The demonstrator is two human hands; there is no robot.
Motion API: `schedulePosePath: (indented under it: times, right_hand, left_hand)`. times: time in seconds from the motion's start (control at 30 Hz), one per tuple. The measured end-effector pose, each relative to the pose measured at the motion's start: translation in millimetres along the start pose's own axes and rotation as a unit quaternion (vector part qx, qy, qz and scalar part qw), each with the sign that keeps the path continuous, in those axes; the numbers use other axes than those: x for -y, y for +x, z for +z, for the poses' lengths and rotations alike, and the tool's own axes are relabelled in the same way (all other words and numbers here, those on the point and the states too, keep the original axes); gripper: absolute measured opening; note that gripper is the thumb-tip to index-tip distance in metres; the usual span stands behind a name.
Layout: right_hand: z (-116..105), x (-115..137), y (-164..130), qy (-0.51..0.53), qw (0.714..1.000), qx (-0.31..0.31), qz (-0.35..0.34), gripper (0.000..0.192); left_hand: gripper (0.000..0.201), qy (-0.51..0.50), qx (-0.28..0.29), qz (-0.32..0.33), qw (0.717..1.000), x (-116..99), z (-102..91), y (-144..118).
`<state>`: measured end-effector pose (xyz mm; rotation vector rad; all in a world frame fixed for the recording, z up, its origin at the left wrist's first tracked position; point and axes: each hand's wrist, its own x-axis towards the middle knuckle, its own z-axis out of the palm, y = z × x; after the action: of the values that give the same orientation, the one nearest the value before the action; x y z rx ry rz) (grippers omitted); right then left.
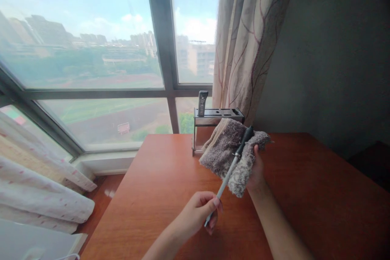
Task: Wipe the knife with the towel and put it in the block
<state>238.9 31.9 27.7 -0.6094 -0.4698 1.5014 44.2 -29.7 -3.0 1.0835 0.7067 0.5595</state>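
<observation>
While the left hand (198, 210) pinches the sharpening rod (229, 172) by its tip, the right hand (256, 168) should keep the cloth (225, 152) wrapped snugly around it.

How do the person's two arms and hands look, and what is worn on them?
Both forearms are bare as far as the picture shows; no sleeve is in view. The left hand and the right hand wear no gloves, and no ring, watch or bracelet is visible.

Sharpening rod (229, 172), blk handle up, tilted across grey cloth (227, 152).
</observation>
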Motion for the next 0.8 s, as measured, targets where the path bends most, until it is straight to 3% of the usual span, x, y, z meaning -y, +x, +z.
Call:
schedulePosePath:
  times: [0.13,0.27,0.37,0.47,0.6,0.7,0.8]
  right_hand:
    - [10,-1,-1,-0.011,1.0,-0.014,0.009,0.039]
    - [22,-6,2,-0.041,0.988,-0.101,-0.106,0.033]
    - [27,-11,3,-0.067,0.972,-0.15,-0.168,0.033]
    - [29,-11,1,-0.061,0.976,-0.14,-0.156,0.034]
    - [27,-3,-4,-0.018,0.996,-0.075,-0.051,0.035]
    - [25,4,-8,0.001,0.999,-0.049,-0.012,0.038]
    - [24,5,-12,0.002,0.999,-0.036,0.001,0.041]
  left_hand:
    - [0.04,0.104,-0.089,0.043,0.99,7,-3.0,3]
    - [0.035,0.275,-0.199,0.134,0.931,3,-9.0,2]
    - [0.029,0.309,-0.233,0.164,0.907,1,-10.2,1]
    - [0.037,0.227,-0.189,0.132,0.946,3,-7.7,2]
    - [0.044,0.034,-0.078,0.039,0.996,2,-2.9,2]
    - [0.043,-0.081,0.034,-0.026,0.996,-4,-1.6,-2]
    - [0.041,-0.13,0.079,-0.046,0.987,-7,-1.4,-6]
